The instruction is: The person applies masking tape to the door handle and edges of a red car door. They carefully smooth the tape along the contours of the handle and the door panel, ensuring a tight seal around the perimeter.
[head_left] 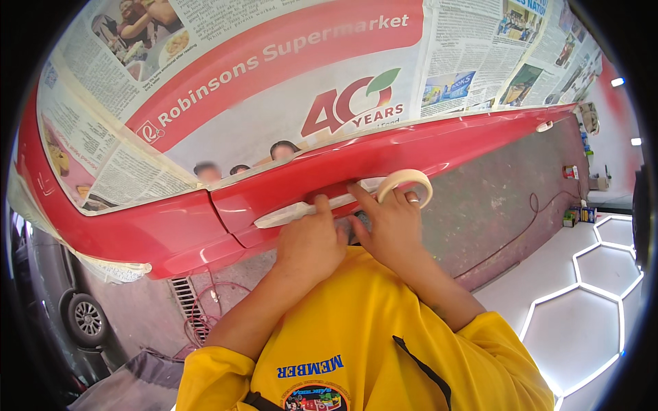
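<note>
A car door handle (279, 216) covered in pale masking tape sits on a red car door (267, 192). My left hand (312, 245) is closed at the handle's middle, its index finger pressed on the tape and the other fingers curled. Close beside it, my right hand (392, 229) has its index finger on the handle's right part and its thumb bent toward my left hand. A roll of cream masking tape (426, 186) is held at the right hand's other fingers, which partly cover it. The tips of several fingers are hidden.
Newspaper sheets (226, 55) mask the car's upper side, taped along the edge. A red hose (504, 241) crosses the stained floor. A floor grate (185, 298) and a dark car (51, 294) are at left. Small tins (570, 218) stand by the right wall.
</note>
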Demonstrator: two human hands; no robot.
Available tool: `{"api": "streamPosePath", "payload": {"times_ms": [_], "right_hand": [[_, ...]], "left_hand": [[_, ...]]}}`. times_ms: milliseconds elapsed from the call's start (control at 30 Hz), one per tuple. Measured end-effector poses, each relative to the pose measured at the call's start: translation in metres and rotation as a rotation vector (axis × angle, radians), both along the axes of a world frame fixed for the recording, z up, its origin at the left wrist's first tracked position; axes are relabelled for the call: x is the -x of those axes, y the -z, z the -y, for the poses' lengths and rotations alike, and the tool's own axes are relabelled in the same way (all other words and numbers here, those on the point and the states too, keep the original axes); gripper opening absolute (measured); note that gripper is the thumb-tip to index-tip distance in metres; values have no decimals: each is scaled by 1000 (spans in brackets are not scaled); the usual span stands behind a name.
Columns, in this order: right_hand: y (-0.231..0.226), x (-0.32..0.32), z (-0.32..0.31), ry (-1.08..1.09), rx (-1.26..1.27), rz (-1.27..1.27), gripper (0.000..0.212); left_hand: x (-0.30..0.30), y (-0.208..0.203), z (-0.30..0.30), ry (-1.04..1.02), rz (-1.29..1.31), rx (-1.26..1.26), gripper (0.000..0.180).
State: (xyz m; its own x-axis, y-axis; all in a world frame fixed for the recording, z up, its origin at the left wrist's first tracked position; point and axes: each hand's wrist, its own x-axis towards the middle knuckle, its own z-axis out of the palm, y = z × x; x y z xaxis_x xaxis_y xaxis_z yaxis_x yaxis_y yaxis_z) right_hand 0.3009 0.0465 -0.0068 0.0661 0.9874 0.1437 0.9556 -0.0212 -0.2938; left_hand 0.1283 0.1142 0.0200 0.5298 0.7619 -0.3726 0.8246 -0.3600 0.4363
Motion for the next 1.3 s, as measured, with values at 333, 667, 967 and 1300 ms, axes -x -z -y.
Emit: {"api": "streamPosePath", "payload": {"times_ms": [333,667,967,1300], "right_hand": [[25,-67,62,64,-52,-314,39],[43,-97,67,-70,49,-481,33],[60,-119,73,-44,147,-661,39],[51,-91,136,108,200,-816,76]], "left_hand": [[-35,3,3,-1,7,101,72],[-52,0,3,-128,-137,100,66],[-41,-5,2,-215,-178,-73,39],[-45,23,8,-177,126,-167,38]]}}
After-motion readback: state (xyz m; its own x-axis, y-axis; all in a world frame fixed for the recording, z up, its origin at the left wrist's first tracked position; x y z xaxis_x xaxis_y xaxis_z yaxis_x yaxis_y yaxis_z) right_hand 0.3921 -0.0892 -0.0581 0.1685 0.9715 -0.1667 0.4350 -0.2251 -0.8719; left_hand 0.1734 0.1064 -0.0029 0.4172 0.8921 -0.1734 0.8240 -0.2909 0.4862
